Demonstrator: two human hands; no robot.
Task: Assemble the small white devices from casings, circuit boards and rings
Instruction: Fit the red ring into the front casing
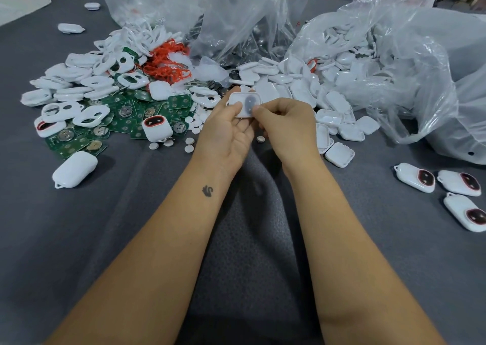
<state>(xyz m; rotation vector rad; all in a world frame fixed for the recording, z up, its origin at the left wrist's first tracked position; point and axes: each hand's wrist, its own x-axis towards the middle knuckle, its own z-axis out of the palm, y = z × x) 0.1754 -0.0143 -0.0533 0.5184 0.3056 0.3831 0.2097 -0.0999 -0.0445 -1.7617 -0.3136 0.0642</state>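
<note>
My left hand (pixel 226 131) and my right hand (pixel 286 126) together hold one small white casing (pixel 244 102) above the grey cloth, thumbs pinching its lower edge. Its face shows a grey oval window. Left of my hands lies a heap of green circuit boards (pixel 123 123) mixed with white front casings (pixel 89 116). Orange-red rings (pixel 168 60) are piled behind them. White back shells (pixel 339 123) spill out on the right. Three assembled devices (pixel 415 177) with red-ringed dark windows lie at the far right.
Large clear plastic bags (pixel 394 63) full of parts stand behind and to the right. Small white round discs (pixel 189 141) are scattered just left of my hands. A closed white device (pixel 75 169) lies at the near left. Grey cloth (pixel 79 239) covers the table.
</note>
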